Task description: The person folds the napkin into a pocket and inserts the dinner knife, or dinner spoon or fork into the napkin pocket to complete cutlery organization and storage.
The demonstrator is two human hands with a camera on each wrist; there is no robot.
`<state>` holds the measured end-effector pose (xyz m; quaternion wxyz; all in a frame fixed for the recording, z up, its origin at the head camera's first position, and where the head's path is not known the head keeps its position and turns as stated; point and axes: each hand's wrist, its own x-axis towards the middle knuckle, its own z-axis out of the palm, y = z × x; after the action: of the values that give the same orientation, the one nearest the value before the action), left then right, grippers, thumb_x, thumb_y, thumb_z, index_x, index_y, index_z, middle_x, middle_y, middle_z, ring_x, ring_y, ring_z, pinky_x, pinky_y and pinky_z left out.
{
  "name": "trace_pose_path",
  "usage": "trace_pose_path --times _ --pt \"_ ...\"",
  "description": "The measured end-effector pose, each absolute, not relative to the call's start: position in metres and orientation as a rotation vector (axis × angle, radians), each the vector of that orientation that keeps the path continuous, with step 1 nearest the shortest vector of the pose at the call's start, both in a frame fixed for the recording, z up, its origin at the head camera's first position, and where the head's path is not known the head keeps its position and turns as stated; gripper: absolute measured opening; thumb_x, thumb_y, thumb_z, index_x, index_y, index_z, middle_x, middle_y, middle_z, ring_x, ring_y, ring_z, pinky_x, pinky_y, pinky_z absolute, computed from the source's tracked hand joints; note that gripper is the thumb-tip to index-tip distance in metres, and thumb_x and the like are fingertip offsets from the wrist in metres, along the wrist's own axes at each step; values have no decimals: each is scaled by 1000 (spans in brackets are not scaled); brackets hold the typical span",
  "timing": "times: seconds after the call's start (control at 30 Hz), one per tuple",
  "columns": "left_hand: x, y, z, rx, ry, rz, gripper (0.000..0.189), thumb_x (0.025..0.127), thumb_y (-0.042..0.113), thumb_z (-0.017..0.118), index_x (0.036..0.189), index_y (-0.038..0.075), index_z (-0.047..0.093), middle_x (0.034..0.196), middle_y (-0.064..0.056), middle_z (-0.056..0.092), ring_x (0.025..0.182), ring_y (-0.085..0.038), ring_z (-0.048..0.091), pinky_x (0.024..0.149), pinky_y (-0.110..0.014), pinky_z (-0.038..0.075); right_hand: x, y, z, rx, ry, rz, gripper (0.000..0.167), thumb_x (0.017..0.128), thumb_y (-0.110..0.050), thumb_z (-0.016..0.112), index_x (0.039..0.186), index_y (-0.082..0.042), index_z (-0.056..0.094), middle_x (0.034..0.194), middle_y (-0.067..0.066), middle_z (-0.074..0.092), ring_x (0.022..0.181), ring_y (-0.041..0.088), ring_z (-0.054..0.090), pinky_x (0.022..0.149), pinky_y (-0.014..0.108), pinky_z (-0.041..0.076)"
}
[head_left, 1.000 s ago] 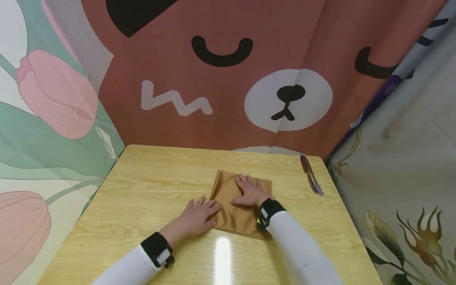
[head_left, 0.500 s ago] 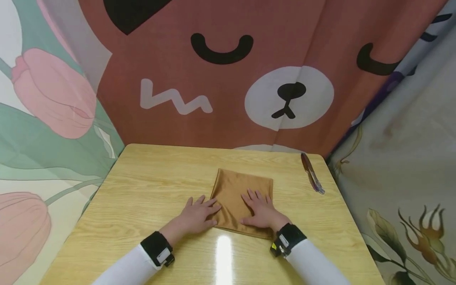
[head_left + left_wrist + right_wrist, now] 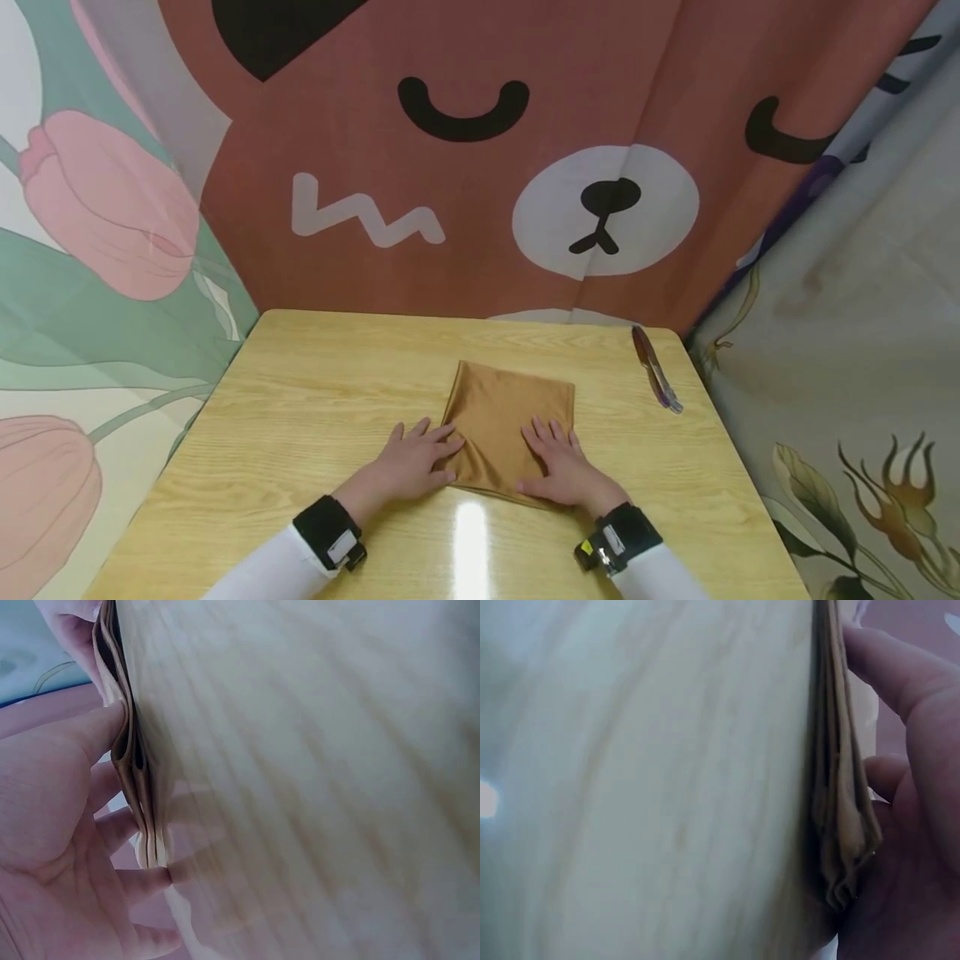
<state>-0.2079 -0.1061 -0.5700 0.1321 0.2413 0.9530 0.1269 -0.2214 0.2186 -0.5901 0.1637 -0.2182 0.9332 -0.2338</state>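
brown cloth: layered edge | right hand: touching cloth | tabletop: wood-grained

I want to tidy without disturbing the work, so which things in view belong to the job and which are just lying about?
Seemingly part of the job:
folded brown cloth
left fingers, at its left edge
right fingers, spread on its right side
table, beneath the cloth

Seemingly just lying about:
slim brown-and-clear item, untouched near the far right corner; exact kind unclear
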Motion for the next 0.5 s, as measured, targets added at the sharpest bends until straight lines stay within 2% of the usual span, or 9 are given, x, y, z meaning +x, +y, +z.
trace_pose_path --times 0.23,0.5 --pt "-211 -104 -568 713 2761 407 61 100 56 59 154 33 48 169 1 33 157 -46 22 118 -78 16 -225 221 -588 -569 2634 -762 103 84 -63 75 164 -17 29 174 9 12 161 43 0 125 68 -3" --pt "-212 -106 -575 678 2765 428 60 98 57 61 153 36 49 169 3 34 157 -46 20 119 -77 14 -230 226 -581 -542 2532 -854 96 86 -58 76 162 -20 33 173 5 13 161 38 -2 126 66 -3"
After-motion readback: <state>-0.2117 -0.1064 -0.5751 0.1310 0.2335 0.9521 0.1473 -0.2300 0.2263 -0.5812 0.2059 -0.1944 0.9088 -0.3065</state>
